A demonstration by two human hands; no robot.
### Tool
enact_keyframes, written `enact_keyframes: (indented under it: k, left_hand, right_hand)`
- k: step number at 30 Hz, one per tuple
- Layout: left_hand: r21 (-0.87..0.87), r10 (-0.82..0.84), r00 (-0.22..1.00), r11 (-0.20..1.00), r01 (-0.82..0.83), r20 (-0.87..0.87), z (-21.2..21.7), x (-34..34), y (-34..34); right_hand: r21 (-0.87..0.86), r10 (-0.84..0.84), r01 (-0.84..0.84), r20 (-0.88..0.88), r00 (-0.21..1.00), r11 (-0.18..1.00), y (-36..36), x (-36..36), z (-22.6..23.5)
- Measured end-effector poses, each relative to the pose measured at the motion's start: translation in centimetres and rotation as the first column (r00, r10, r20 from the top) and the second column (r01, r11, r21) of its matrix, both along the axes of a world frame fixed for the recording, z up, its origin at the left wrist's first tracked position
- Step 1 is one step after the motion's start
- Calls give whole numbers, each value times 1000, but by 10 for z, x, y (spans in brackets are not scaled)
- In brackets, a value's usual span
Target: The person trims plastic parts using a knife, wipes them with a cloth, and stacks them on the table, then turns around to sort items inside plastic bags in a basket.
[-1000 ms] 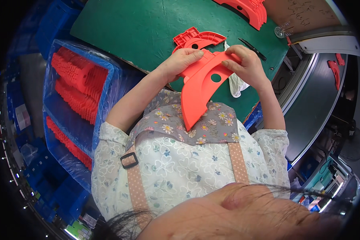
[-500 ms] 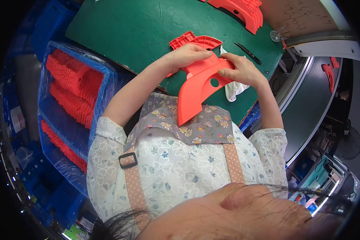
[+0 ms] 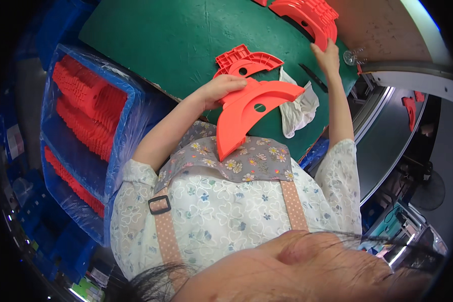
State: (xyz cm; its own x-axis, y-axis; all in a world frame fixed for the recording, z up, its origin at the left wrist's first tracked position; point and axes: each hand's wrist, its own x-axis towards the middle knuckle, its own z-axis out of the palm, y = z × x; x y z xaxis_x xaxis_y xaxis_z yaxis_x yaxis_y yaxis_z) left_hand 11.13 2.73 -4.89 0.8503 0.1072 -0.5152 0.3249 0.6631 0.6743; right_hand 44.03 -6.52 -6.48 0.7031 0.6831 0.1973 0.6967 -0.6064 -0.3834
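The left hand [image 3: 221, 89] grips the upper edge of a curved red part [image 3: 251, 113], fingers curled over it — the part slants from the green bench [image 3: 156, 40] down to the person's lap. The right hand [image 3: 327, 56], fingers loosely bent, touches a stack [image 3: 307, 17] of like parts at the far edge; a second red part [image 3: 246, 61] and a white cloth [image 3: 299, 110] lie between — a blue crate [image 3: 85, 121] of parts stands at left.

Moulded plastic on a matt green mat

The curved orange part [image 3: 251, 113] under the left hand [image 3: 219, 90] looked like smooth, matt plastic, as did the ribbed stack [image 3: 307, 15] at the upper right. The green tabletop [image 3: 161, 45] was dull; the white rag [image 3: 299, 110] was crumpled cloth; the blue crate [image 3: 118, 136] at left wore glossy film.
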Motion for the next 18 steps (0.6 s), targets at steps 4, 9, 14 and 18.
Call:
enact_keyframes:
  k: [4,9,14,18]
  left_hand:
    - [-73,75,997,995,-74,11,-10,-18,3]
    - [-152,182,983,972,-182,-15,-13,-36,8]
    - [-166,178,984,970,-180,-23,-16,-35,6]
    - [-183,170,985,968,-170,-18,-19,-32,8]
  right_hand:
    - [-34,-172,180,154,973,983,31,26,-19]
    - [-152,-180,210,193,965,966,35,37,-29]
    - [-183,-128,166,203,971,969,18,46,-29]
    - [-161,-38,57,119,992,985,9,45,-22]
